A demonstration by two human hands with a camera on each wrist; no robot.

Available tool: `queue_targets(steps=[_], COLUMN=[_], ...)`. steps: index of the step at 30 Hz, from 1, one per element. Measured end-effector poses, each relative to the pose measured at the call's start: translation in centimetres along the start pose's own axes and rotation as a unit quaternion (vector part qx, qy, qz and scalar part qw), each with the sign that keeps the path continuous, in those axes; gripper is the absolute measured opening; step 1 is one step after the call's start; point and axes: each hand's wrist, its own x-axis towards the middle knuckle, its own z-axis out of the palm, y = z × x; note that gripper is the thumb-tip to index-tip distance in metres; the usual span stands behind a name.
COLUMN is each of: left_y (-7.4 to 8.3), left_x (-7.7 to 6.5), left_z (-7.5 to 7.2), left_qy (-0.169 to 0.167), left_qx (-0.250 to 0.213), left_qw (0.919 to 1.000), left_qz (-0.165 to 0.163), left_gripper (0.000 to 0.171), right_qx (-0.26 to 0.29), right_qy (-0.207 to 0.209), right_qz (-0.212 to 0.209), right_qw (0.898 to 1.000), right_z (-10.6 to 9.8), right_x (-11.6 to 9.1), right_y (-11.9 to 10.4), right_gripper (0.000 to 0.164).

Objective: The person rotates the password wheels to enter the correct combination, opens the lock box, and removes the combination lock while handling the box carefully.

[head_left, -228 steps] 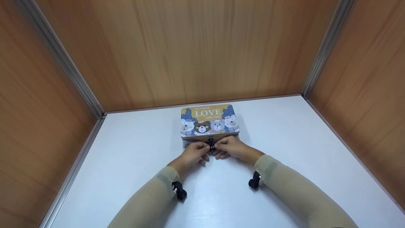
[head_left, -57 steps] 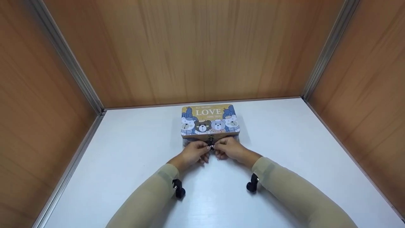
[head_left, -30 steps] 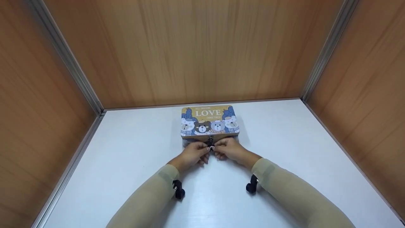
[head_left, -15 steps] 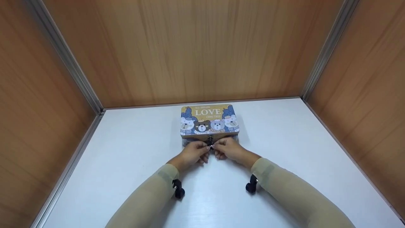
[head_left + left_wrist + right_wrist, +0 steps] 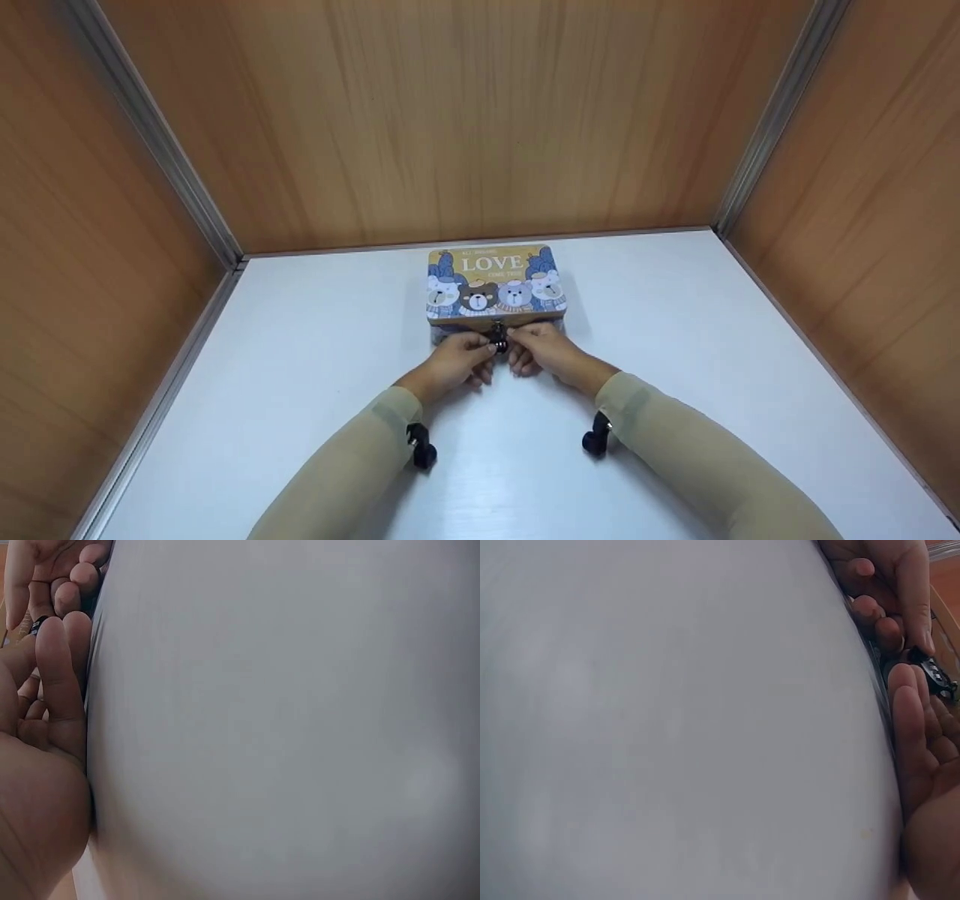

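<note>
A tin box [image 5: 495, 281] printed with bears and the word LOVE lies with its lid down near the back of the table. At its front latch hangs a small black combination padlock [image 5: 499, 337]; pale marks on its dials show in the right wrist view, where the padlock [image 5: 936, 677] is seen between the hands. My left hand [image 5: 454, 360] pinches the padlock's left side with thumb and forefinger. My right hand [image 5: 551, 352] has its thumb and forefinger at the padlock's upper right side, other fingers curled beneath. Fingers partly hide the box's front.
The white table [image 5: 345, 337] spreads around the box. A wooden panel [image 5: 480, 127] stands close behind it, with side panels left and right in metal framing. A black wrist camera [image 5: 422, 446] hangs under the left sleeve, another camera [image 5: 596, 435] under the right.
The right thumb and forefinger have shifted slightly up along the padlock, showing more of its dial face. The left hand keeps its hold, and the box stays in place.
</note>
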Motion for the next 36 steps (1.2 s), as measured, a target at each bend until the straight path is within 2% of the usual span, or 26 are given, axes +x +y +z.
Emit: queue_targets(steps=[4,12,18,27,36], left_y=[0.06,0.24,0.21,-0.04,-0.18], left_x=[0.01,0.05,0.08,0.13,-0.11], left_z=[-0.06,-0.24,-0.28,-0.07,0.04], left_qy=[-0.004,-0.002,0.004,0.003,0.005], left_qx=[-0.002,-0.009,-0.016,-0.016,-0.019], left_qw=[1.0,1.0,0.9998,0.9998,0.9998], left_qz=[0.002,-0.001,0.004,0.006,0.006], left_gripper=[0.029,0.03,0.028,0.027,0.029], right_qx=[-0.016,-0.035,-0.041,-0.046,-0.008], right_qy=[-0.003,-0.004,-0.015,-0.012,-0.008], right_qz=[-0.004,-0.006,-0.016,-0.006,-0.008], right_qw=[1.0,0.999,0.999,0.999,1.0], right_z=[-0.09,-0.07,0.07,-0.15,-0.02], right_x=[0.01,0.04,0.06,0.03,-0.06], right_y=[-0.02,-0.49,-0.88,-0.27,0.02], right_gripper=[0.02,0.015,0.018,0.025,0.027])
